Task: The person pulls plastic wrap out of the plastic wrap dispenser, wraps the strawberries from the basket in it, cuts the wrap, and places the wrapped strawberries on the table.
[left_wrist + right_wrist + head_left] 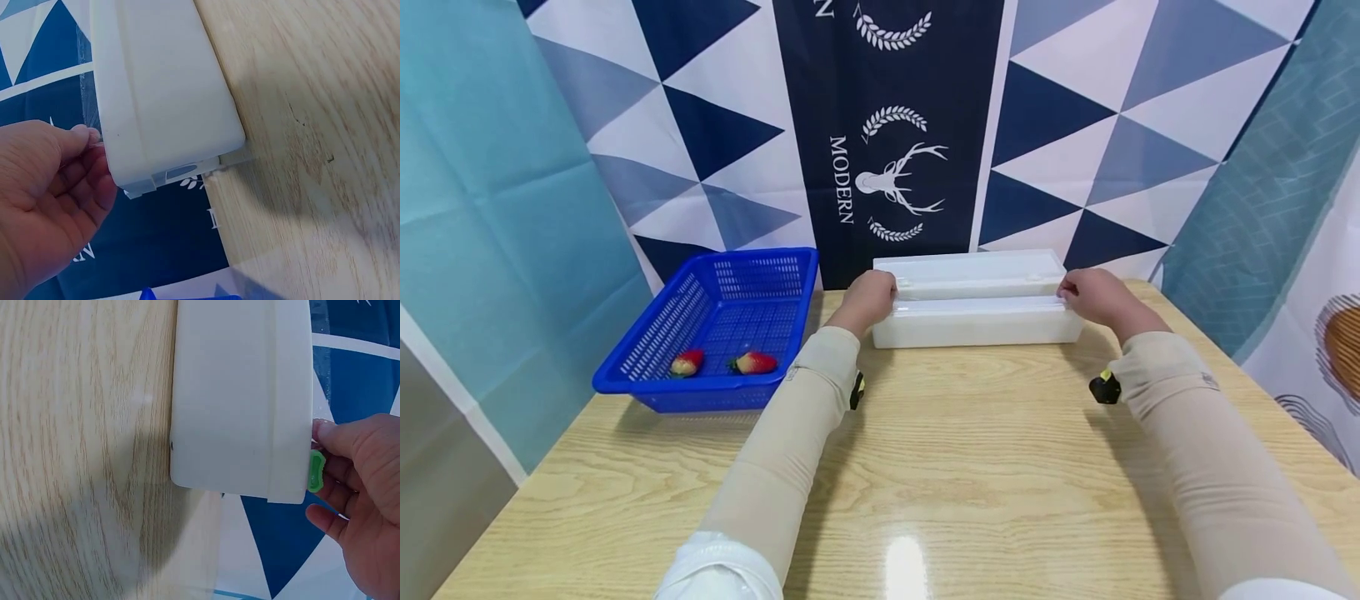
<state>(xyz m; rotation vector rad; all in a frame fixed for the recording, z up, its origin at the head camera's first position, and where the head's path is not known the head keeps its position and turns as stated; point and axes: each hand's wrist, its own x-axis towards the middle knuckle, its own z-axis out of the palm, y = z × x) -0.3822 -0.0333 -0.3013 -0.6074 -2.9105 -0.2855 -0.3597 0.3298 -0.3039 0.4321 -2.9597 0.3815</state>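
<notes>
A long white cling film dispenser (977,327) lies at the back of the table with its lid (970,267) raised. My left hand (868,300) is at its left end, thumb and fingertips pinching the edge of clear plastic film (89,103). At the right end my right hand (1097,297) pinches the film's other corner between thumb and fingers. The film (320,369) shows as a see-through strip along the dispenser's edge in both wrist views. A small green slider (317,470) sits at the dispenser's edge beside my right fingers.
Left of the dispenser stands a blue plastic basket (808,317) holding two strawberries, one strawberry (687,362) near its left side and another strawberry (756,362) near its front. A patterned cloth (887,108) hangs right behind the wooden table (970,467).
</notes>
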